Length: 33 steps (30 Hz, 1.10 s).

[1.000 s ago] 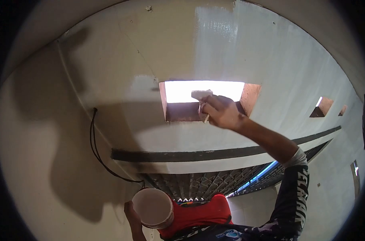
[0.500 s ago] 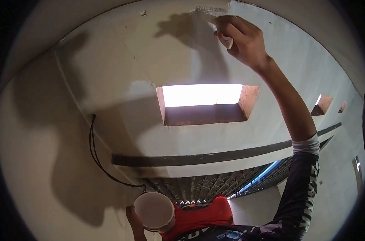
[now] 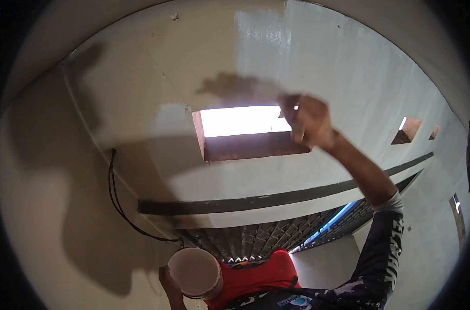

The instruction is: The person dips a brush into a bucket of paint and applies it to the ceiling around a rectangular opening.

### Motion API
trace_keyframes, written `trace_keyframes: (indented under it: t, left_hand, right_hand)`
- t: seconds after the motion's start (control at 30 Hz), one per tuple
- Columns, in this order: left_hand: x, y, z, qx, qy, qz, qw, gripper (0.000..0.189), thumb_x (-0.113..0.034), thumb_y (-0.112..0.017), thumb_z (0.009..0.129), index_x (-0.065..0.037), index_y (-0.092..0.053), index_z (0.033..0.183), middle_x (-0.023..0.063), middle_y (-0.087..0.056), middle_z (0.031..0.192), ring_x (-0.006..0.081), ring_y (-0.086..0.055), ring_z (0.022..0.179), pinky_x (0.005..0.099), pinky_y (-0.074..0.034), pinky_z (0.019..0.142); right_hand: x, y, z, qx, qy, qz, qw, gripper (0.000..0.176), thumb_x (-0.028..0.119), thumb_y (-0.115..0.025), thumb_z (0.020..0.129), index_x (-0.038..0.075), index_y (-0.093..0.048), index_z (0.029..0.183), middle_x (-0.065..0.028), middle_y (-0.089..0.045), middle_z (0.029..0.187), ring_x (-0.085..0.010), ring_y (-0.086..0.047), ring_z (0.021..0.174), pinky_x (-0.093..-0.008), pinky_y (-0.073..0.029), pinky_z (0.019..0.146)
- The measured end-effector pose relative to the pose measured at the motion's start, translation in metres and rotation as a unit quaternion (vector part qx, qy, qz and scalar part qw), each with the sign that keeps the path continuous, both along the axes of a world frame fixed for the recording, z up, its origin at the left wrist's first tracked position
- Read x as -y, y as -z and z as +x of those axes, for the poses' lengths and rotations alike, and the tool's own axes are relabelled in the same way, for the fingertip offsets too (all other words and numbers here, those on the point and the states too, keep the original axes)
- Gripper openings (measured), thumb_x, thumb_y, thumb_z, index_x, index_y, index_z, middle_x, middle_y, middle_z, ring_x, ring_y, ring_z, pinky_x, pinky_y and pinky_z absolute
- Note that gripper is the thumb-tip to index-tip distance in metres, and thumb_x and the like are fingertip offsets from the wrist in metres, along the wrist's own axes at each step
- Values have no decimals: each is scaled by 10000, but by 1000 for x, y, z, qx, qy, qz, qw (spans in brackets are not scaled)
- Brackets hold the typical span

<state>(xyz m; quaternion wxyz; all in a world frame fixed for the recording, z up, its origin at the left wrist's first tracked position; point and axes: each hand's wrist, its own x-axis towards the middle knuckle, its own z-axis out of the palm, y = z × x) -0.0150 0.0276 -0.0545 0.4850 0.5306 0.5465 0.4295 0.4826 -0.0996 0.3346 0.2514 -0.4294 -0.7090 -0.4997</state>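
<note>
My right hand is raised in front of the right end of a bright wall opening. Its fingers are closed round a brush, which is blurred by motion and mostly hidden. Above the opening, a patch of wet white paint shows on the beige wall. Low in the view, my left hand grips the left side of a white bucket, whose inside looks pale.
A black cable hangs from the left wall. Below the opening runs a dark ledge, with a metal lattice under it. Smaller openings, one a square recess, lie at the right.
My right hand has come down from the upper wall to the opening, uncovering the wet patch. My left hand still holds the bucket. The view has shifted slightly.
</note>
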Motion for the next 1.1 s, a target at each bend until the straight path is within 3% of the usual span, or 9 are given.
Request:
trace_keyframes:
  t: [0.17, 0.27, 0.37, 0.4, 0.5, 0.67, 0.9, 0.97, 1.1]
  left_hand:
    - [11, -28, 13, 8, 6, -10, 1000, 243, -209, -449, 935, 15, -530, 887, 110, -530, 867, 215, -489, 834, 386, -427, 809]
    - [12, -34, 17, 4, 4, -13, 1000, 239, -206, -451, 936, 13, -532, 886, 108, -531, 867, 213, -489, 836, 384, -426, 810]
    - [10, -26, 13, -21, 7, 9, 1000, 248, -204, -446, 941, 19, -538, 887, 115, -540, 864, 223, -496, 827, 392, -427, 804]
    - [4, -11, 7, -15, 11, 21, 1000, 252, -202, -443, 944, 23, -536, 882, 118, -538, 857, 227, -495, 820, 394, -426, 799]
    - [0, 3, 1, 6, 10, 25, 1000, 257, -199, -441, 949, 30, -530, 875, 123, -532, 846, 235, -492, 808, 396, -425, 793]
    - [1, -3, 1, 14, 23, 34, 999, 256, -194, -447, 949, 37, -529, 875, 124, -532, 850, 237, -494, 807, 397, -427, 790]
    - [2, -3, 8, 28, -5, 25, 999, 247, -180, -447, 946, 38, -533, 869, 132, -532, 852, 239, -496, 806, 409, -429, 786]
    - [2, -3, 7, 35, -8, 26, 999, 246, -177, -447, 945, 40, -532, 869, 136, -534, 853, 240, -497, 808, 409, -429, 787]
    - [-3, 7, 1, 16, -5, 24, 1000, 257, -182, -441, 947, 48, -530, 876, 142, -537, 856, 254, -498, 812, 409, -427, 790]
  right_hand:
    - [-7, -112, 31, 92, 49, 167, 981, 189, 87, -757, 745, 95, -589, 829, -55, -652, 895, -254, -644, 734, -358, -527, 607]
    - [-5, -94, 38, 40, 59, 121, 990, 339, -128, -679, 600, 43, -591, 880, -117, -679, 991, -272, -695, 840, -344, -570, 712]
    - [-13, -13, 52, 44, 30, 81, 995, 227, -75, -661, 705, 44, -596, 887, -104, -662, 875, -246, -678, 756, -327, -560, 644]
    - [-4, 20, 54, -110, 46, -12, 993, 177, -54, -664, 729, 28, -585, 865, -121, -659, 849, -238, -659, 701, -331, -560, 618]
    - [8, 36, 18, 10, 10, -16, 1000, 131, 17, -687, 782, 29, -574, 846, -105, -666, 879, -221, -658, 731, -309, -543, 619]
    - [16, -16, 0, 62, 42, 76, 994, 241, 15, -755, 667, 50, -631, 871, -114, -694, 978, -230, -663, 772, -322, -548, 631]
    - [-12, -107, 18, 97, 21, 212, 972, 229, 56, -772, 707, 103, -653, 897, -90, -704, 1066, -228, -698, 772, -312, -567, 628]
    - [-19, -115, 16, 70, 13, 197, 978, 249, -105, -684, 765, -12, -678, 997, -157, -700, 1107, -252, -732, 865, -305, -627, 720]
    - [-27, -123, 22, 61, 13, 202, 977, 254, -99, -679, 786, -1, -678, 1020, -144, -704, 1104, -239, -736, 865, -298, -627, 726]
